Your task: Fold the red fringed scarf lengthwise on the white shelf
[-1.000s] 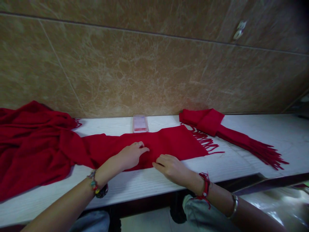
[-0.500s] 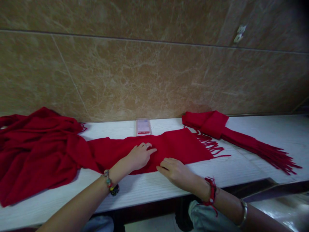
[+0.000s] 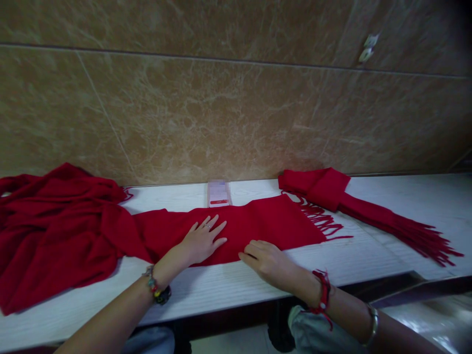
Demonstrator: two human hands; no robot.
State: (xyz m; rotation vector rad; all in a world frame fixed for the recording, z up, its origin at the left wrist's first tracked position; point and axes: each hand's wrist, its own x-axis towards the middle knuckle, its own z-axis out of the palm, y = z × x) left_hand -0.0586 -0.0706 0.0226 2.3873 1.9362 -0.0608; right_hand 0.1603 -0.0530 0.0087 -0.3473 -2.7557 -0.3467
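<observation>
A red scarf (image 3: 273, 221) stretches flat along the white counter, its fringed end to the right. My left hand (image 3: 201, 241) rests on the cloth with fingers spread, open, a ring on one finger. At the scarf's near edge my right hand (image 3: 267, 260) has its fingers curled in, with the edge at the thumb and fingertips. Toward the left, the flat strip runs into a loose heap of red cloth (image 3: 66, 236); whether it is all one piece I cannot tell.
Another red scarf (image 3: 317, 187), folded over with long fringe, lies at the right. Near the wall sits a small clear-cased card (image 3: 219, 192). Brown marble tiles (image 3: 221, 118) rise behind the white counter (image 3: 206, 290), which ends in front of my legs (image 3: 313, 327).
My left hand has shifted left across the scarf, and its bent fingers have spread out flat. The right hand stays at the near edge. The view has shifted slightly.
</observation>
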